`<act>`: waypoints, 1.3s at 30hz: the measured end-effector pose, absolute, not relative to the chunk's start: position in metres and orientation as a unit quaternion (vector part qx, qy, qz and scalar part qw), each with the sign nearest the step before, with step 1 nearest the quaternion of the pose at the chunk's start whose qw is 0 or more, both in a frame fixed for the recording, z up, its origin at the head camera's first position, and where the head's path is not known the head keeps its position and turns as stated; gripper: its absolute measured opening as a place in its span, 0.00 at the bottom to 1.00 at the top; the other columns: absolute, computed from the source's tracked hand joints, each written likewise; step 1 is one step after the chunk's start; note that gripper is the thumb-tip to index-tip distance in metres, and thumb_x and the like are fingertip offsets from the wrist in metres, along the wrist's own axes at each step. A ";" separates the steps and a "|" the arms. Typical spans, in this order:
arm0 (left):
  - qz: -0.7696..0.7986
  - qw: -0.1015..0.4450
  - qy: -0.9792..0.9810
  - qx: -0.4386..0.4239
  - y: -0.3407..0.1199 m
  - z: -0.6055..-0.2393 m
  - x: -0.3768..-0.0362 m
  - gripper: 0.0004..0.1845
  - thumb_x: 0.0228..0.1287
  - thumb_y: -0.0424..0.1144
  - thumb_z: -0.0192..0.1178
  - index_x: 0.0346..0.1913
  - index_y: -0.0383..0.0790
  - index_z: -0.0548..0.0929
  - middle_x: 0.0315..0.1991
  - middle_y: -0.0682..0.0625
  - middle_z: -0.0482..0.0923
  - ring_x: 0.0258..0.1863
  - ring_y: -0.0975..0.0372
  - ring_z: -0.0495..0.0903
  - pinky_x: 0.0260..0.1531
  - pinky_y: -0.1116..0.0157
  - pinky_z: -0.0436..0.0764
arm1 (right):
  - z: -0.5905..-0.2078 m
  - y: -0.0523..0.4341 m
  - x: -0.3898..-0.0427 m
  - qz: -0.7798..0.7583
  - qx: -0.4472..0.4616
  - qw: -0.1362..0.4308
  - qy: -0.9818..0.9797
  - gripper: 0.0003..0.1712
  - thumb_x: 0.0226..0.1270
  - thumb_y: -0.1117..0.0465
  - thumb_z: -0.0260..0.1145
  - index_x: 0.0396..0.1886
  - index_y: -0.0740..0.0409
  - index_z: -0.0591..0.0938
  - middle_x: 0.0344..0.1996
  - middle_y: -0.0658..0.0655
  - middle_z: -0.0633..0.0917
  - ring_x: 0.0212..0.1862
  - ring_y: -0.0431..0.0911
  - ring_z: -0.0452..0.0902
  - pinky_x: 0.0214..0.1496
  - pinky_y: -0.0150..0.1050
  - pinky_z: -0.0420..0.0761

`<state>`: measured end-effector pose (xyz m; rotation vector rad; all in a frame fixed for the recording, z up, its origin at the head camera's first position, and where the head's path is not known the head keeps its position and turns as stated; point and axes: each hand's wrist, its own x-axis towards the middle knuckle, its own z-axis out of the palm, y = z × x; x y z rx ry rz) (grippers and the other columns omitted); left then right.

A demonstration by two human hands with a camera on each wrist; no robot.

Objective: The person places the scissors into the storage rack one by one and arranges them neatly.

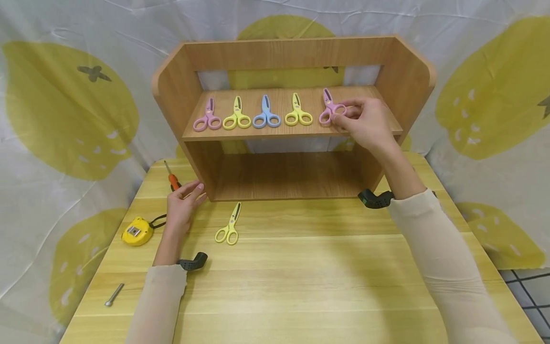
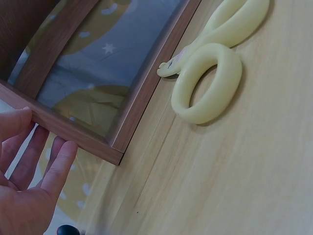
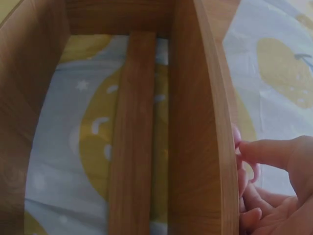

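On the upper board of a wooden shelf (image 1: 296,135), my right hand (image 1: 368,122) pinches the handle of pink scissors (image 1: 328,107) at the right end of a row. The right wrist view shows this pink handle (image 3: 255,171) partly hidden behind the board's edge. Left of it lie yellow scissors (image 1: 296,110), blue scissors (image 1: 266,112), more yellow scissors (image 1: 237,113) and another pink pair (image 1: 209,115), blades pointing back. With fingers extended, my left hand (image 1: 182,205) touches the shelf's lower left side. Beside that hand, yellow scissors (image 1: 232,223) lie on the table.
Left of the shelf lie an orange-handled screwdriver (image 1: 173,180), a yellow tape measure (image 1: 137,231) with a black strap, and a metal bolt-like piece (image 1: 114,295). The shelf's lower compartment (image 1: 288,174) faces me. A lemon-print cloth (image 1: 77,110) hangs around the wooden table (image 1: 301,286).
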<state>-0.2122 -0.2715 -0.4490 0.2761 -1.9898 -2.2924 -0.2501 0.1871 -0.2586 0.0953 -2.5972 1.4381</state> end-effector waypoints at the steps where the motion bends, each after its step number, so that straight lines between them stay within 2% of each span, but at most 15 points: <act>1: -0.752 0.046 -0.651 0.090 -0.272 -0.449 -0.212 0.22 0.68 0.32 0.68 0.62 0.27 0.81 0.50 0.53 0.81 0.50 0.63 0.86 0.58 0.58 0.84 | -0.259 0.187 -0.251 0.476 0.032 0.083 -0.875 0.28 0.68 0.53 0.73 0.64 0.60 0.82 0.28 0.44 0.84 0.31 0.36 0.77 0.26 0.24 0.79; 4: -0.753 0.045 -0.651 0.090 -0.273 -0.453 -0.214 0.23 0.68 0.33 0.68 0.63 0.27 0.80 0.51 0.53 0.81 0.50 0.63 0.86 0.59 0.57 0.83 | -0.258 0.187 -0.254 0.457 0.028 0.067 -0.887 0.29 0.69 0.51 0.72 0.65 0.59 0.81 0.29 0.45 0.83 0.30 0.36 0.75 0.23 0.25 0.77; 11: -0.752 0.057 -0.651 0.088 -0.277 -0.467 -0.222 0.23 0.67 0.36 0.70 0.62 0.30 0.82 0.52 0.53 0.81 0.49 0.64 0.86 0.57 0.60 0.85 | -0.251 0.189 -0.255 0.397 0.040 0.041 -0.916 0.29 0.70 0.46 0.70 0.63 0.58 0.83 0.48 0.56 0.84 0.45 0.43 0.78 0.32 0.27 0.79; 18: -0.748 0.061 -0.656 0.086 -0.277 -0.465 -0.220 0.22 0.67 0.37 0.70 0.61 0.32 0.83 0.51 0.53 0.81 0.49 0.65 0.86 0.55 0.62 0.87 | -0.251 0.190 -0.255 0.381 0.063 0.034 -0.922 0.24 0.70 0.48 0.71 0.57 0.60 0.85 0.40 0.54 0.83 0.34 0.40 0.76 0.24 0.29 0.76; 24: -0.743 0.061 -0.659 0.093 -0.276 -0.464 -0.220 0.21 0.68 0.37 0.69 0.61 0.33 0.84 0.52 0.54 0.81 0.49 0.66 0.86 0.55 0.64 0.88 | -0.253 0.190 -0.255 0.380 0.061 0.030 -0.923 0.27 0.70 0.48 0.70 0.61 0.61 0.82 0.47 0.56 0.80 0.40 0.43 0.74 0.28 0.30 0.77; 31: -0.743 0.059 -0.661 0.089 -0.274 -0.465 -0.220 0.21 0.68 0.38 0.69 0.61 0.33 0.83 0.52 0.53 0.80 0.49 0.65 0.85 0.54 0.64 0.87 | -0.258 0.194 -0.246 0.398 0.056 0.054 -0.914 0.34 0.69 0.44 0.71 0.68 0.56 0.79 0.57 0.57 0.81 0.51 0.47 0.76 0.38 0.31 0.80; 36: -0.743 0.060 -0.660 0.088 -0.275 -0.465 -0.220 0.21 0.68 0.37 0.69 0.61 0.32 0.83 0.52 0.53 0.80 0.49 0.65 0.86 0.55 0.63 0.87 | -0.264 0.195 -0.228 0.446 0.061 0.099 -0.887 0.33 0.67 0.43 0.72 0.66 0.55 0.80 0.57 0.56 0.81 0.47 0.45 0.78 0.35 0.29 0.81; 39: -0.745 0.059 -0.658 0.088 -0.275 -0.465 -0.220 0.23 0.68 0.37 0.69 0.62 0.30 0.82 0.52 0.53 0.81 0.49 0.65 0.86 0.55 0.62 0.86 | -0.268 0.195 -0.215 0.468 0.070 0.128 -0.871 0.31 0.67 0.46 0.73 0.64 0.56 0.81 0.56 0.56 0.82 0.45 0.43 0.79 0.36 0.26 0.81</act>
